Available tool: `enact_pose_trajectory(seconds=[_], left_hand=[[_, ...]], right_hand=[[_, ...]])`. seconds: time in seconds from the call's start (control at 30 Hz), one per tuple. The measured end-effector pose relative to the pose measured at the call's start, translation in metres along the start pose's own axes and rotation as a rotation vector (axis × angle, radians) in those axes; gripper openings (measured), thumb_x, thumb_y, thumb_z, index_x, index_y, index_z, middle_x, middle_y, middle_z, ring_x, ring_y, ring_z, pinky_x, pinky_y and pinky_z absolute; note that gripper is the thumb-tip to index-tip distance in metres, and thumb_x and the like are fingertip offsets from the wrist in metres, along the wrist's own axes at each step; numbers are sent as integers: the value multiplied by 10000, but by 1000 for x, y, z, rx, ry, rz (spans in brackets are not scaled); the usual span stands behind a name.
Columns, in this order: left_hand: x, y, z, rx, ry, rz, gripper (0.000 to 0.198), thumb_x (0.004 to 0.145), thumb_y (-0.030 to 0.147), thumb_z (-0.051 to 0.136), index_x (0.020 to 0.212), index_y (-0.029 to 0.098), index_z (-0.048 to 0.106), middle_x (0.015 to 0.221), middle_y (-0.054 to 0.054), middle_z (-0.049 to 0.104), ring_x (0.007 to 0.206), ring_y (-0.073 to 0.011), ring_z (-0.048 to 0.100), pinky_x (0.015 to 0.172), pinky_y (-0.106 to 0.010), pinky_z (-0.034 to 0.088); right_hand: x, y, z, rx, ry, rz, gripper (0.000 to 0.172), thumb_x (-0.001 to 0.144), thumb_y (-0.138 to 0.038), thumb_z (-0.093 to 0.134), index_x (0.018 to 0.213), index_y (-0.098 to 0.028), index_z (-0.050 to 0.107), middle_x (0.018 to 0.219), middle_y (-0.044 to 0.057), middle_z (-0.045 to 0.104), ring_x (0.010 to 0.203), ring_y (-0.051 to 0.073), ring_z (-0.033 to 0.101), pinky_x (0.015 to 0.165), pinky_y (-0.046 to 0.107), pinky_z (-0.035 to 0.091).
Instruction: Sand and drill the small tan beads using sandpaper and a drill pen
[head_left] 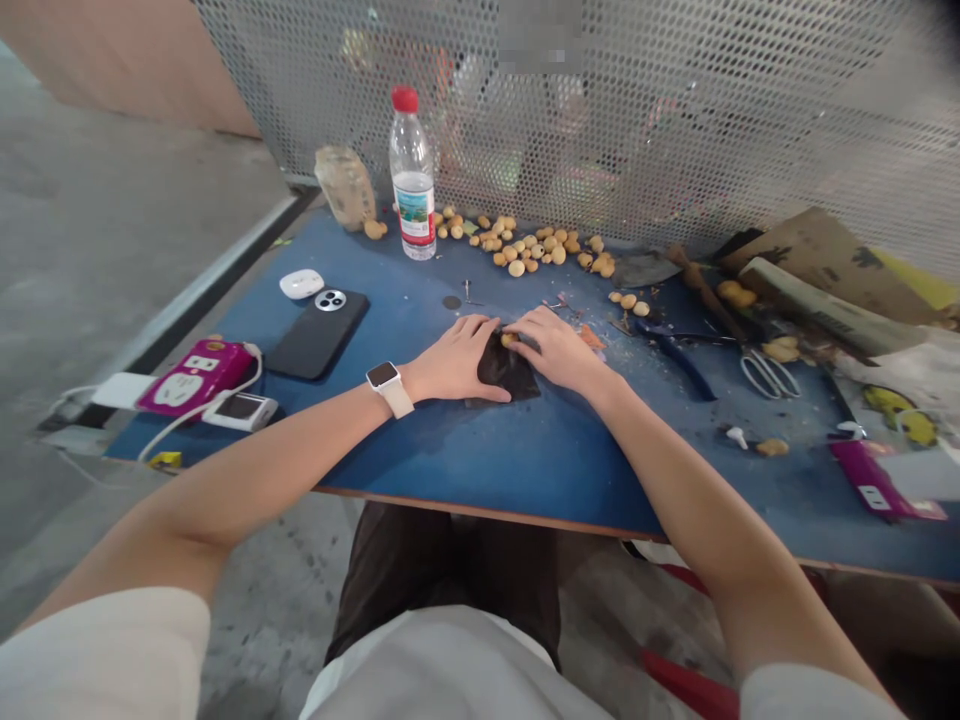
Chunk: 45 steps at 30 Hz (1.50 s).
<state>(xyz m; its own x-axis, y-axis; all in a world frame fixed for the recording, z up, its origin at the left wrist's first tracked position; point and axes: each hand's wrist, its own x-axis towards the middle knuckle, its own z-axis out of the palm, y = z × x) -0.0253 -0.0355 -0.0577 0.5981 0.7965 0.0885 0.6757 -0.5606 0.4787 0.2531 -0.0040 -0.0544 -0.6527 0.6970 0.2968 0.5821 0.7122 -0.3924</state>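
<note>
A dark, thin sheet that looks like sandpaper (511, 374) lies on the blue table in front of me. My left hand (457, 358) rests flat on its left side, thumb spread from the fingers. From the right, my right hand (559, 345) bends its fingers around a small round tan piece (509, 340) at the sheet's upper part. The fingers partly cover that piece. Beyond the hands, many similar tan, nut-like pieces (525, 243) lie in a loose heap by the mesh screen.
A water bottle (414, 190) stands at the back. On the left are a phone (319, 340), a white mouse (301, 284) and a purple power strip (196, 378). Blue-handled pliers (679, 360), scissors (769, 374) and cardboard (817, 265) lie to the right.
</note>
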Motion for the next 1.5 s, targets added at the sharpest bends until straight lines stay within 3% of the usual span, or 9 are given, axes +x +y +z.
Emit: enact_pose_trajectory(seconds=[0.17, 0.27, 0.43, 0.63, 0.83, 1.0, 1.17, 1.33, 1.5], left_hand=[[0, -2, 1, 0, -5, 22, 1368, 870, 954, 887, 1886, 129, 487, 1936, -306, 505, 1844, -543, 442, 1566, -692, 365], [0, -4, 3, 10, -4, 33, 1376, 868, 960, 887, 1892, 127, 495, 1935, -301, 509, 1836, -538, 453, 1566, -683, 371], [1, -8, 6, 23, 7, 42, 1449, 870, 966, 892, 1934, 106, 416, 1971, -328, 469, 1862, -557, 421, 1579, -688, 342], [2, -11, 7, 22, -22, 34, 1532, 870, 991, 860, 1983, 99, 301, 2011, -344, 404, 1917, -583, 336, 1587, -735, 287], [3, -9, 5, -3, -13, 35, 1529, 862, 1007, 850, 1977, 103, 323, 2002, -347, 418, 1899, -597, 347, 1581, -742, 290], [5, -11, 8, -1, -16, 49, 1560, 851, 1028, 834, 1974, 78, 315, 2003, -360, 410, 1908, -602, 327, 1592, -761, 237], [6, -6, 6, -7, -15, 16, 1563, 826, 990, 878, 1962, 63, 336, 1995, -365, 420, 1898, -600, 349, 1591, -734, 268], [5, -2, 2, -2, -51, -7, 1599, 832, 985, 872, 1989, 67, 258, 2038, -368, 346, 1936, -597, 276, 1597, -729, 238], [5, -5, 4, -3, -17, 19, 1566, 828, 957, 895, 1983, 91, 291, 2017, -356, 403, 1908, -590, 352, 1592, -733, 259]], right_hand=[[-6, -5, -9, 31, -88, -72, 378, 1272, -468, 654, 1425, -260, 930, 1318, 169, 903, 1330, 397, 787, 1247, 622, 649], [-3, -4, -5, 42, -76, -98, 344, 1257, -426, 675, 1404, -267, 943, 1298, 166, 918, 1298, 396, 793, 1212, 629, 663], [6, -4, 2, 39, 19, -60, 303, 1238, -353, 687, 1371, -249, 939, 1357, 176, 917, 1327, 395, 778, 1215, 628, 657], [-3, -4, -5, 93, -93, -121, 277, 1225, -435, 759, 1354, -279, 948, 1282, 142, 928, 1257, 371, 810, 1198, 607, 663], [6, 1, 5, 20, 55, -46, 286, 1234, -384, 715, 1361, -258, 938, 1320, 163, 919, 1311, 398, 785, 1246, 664, 629], [-1, -2, 2, 73, -46, -136, 250, 1208, -397, 785, 1346, -269, 950, 1282, 145, 933, 1251, 380, 818, 1189, 615, 669], [5, -4, 6, -8, 77, -43, 271, 1214, -316, 732, 1334, -198, 945, 1307, 197, 921, 1309, 413, 798, 1235, 665, 641], [2, -5, 1, 75, -56, -102, 241, 1195, -402, 804, 1330, -270, 954, 1272, 140, 933, 1250, 378, 807, 1198, 617, 660], [9, -8, 8, 5, 59, 22, 241, 1196, -316, 748, 1320, -246, 942, 1346, 177, 922, 1369, 418, 773, 1270, 682, 614]])
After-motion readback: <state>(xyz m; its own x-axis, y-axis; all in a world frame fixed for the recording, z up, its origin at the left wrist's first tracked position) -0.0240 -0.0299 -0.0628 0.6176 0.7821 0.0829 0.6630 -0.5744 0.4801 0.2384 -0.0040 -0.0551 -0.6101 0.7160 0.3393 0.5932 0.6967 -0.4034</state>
